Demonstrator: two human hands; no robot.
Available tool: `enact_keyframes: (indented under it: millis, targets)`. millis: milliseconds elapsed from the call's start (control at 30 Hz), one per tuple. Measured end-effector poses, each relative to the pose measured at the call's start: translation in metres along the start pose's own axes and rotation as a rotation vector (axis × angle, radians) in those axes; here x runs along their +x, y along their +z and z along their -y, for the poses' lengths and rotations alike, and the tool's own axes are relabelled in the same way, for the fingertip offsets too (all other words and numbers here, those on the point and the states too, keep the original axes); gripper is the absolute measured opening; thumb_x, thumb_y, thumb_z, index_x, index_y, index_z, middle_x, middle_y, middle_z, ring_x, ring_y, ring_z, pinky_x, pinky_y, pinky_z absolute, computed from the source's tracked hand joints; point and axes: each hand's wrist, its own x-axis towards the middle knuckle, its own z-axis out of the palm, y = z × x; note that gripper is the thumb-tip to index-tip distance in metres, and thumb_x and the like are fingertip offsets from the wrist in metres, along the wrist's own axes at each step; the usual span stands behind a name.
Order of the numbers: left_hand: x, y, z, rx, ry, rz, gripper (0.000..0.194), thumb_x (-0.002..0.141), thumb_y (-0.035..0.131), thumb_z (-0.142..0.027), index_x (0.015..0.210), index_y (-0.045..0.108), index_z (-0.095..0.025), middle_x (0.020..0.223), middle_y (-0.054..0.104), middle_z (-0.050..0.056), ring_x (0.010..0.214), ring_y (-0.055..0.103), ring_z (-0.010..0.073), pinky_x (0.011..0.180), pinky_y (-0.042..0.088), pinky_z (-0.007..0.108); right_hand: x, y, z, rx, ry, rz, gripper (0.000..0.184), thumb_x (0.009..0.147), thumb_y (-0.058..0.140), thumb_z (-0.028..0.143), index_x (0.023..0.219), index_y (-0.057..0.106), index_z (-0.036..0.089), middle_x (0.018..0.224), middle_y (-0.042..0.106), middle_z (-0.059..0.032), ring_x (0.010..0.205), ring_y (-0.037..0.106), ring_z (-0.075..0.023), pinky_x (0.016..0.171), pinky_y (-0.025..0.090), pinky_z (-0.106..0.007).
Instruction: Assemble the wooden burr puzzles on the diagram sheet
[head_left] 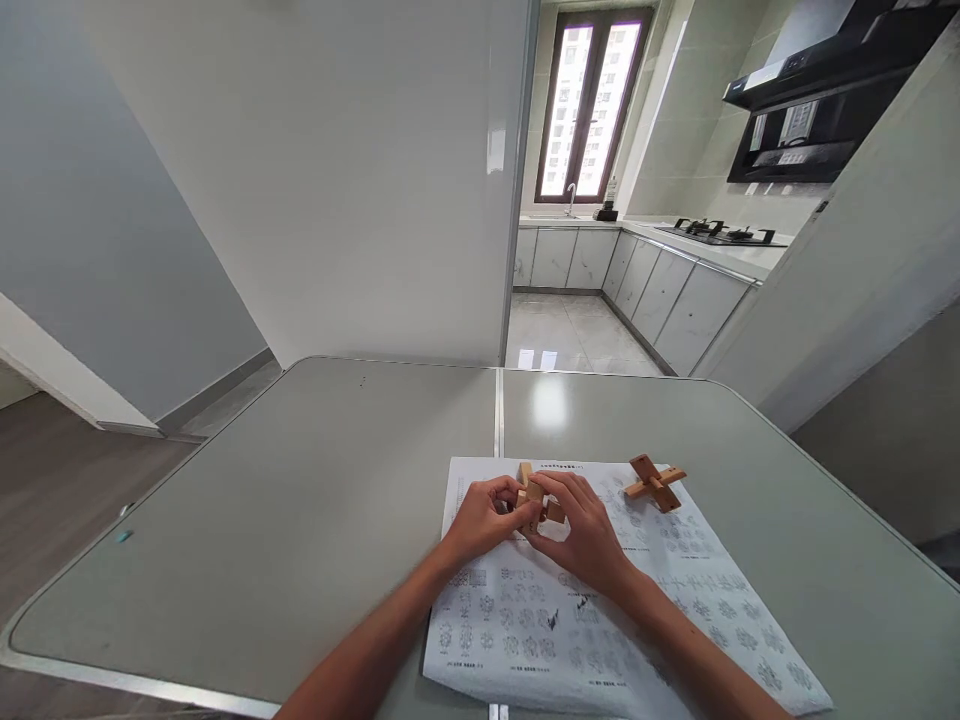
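Note:
Between my two hands is a small wooden burr puzzle (534,494) made of light-brown blocks, above a printed sheet. My left hand (486,515) grips its left side with thumb and fingers. From the right, my right hand (581,525) closes round the same puzzle, thumb below and fingers over the top. Fingers hide much of the blocks, so how they interlock cannot be told. To the right, on the sheet's upper edge, lies a cross of darker wooden pieces (654,484), apart from both hands. The paper sheet (525,640) carries rows of small printed diagrams.
A grey-green folding table (300,520) with a metal rim and centre seam bears everything. A small teal bit (124,536) lies near its left edge. Beyond stand a white panel (337,180) and a kitchen with cabinets (667,295) and a gas hob (724,234).

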Motion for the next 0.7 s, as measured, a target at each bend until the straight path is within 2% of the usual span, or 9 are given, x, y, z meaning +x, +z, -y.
enact_keyframes:
  millis: [333,500,700]
  targets:
    - [0.0005,0.0003,-0.0001,0.096,0.028,-0.05,0.039,0.082,0.079,-0.054,0.088,0.074,-0.016,0.074,0.071,0.003,0.067,0.063,0.0159,0.063,0.048,0.026,-0.0005,0.0005,0.0015,-0.046,-0.015,-0.02,0.053,0.09,0.07,0.021,0.139,0.052,0.026,0.119,0.071,-0.0115,0.102,0.068,-0.0299,0.087,0.056,-0.048]
    - [0.0018,-0.0028,0.0013,-0.012,0.001,0.035,0.043,0.084,0.077,-0.055,0.097,0.076,-0.014,0.083,0.075,0.006,0.073,0.067,0.0177,0.069,0.05,0.027,0.0,-0.0023,0.0013,-0.038,-0.002,-0.024,0.053,0.088,0.07,0.021,0.139,0.052,0.025,0.12,0.071,-0.0111,0.106,0.068,-0.0301,0.088,0.056,-0.047]
    - [0.003,-0.0061,0.0,-0.112,-0.001,0.147,0.048,0.09,0.071,-0.058,0.11,0.077,-0.015,0.1,0.078,0.01,0.091,0.073,0.0237,0.081,0.053,0.031,-0.0013,-0.0056,-0.0051,0.019,0.033,-0.01,0.057,0.085,0.073,0.022,0.139,0.053,0.027,0.119,0.07,-0.0101,0.106,0.068,-0.0307,0.088,0.058,-0.047]
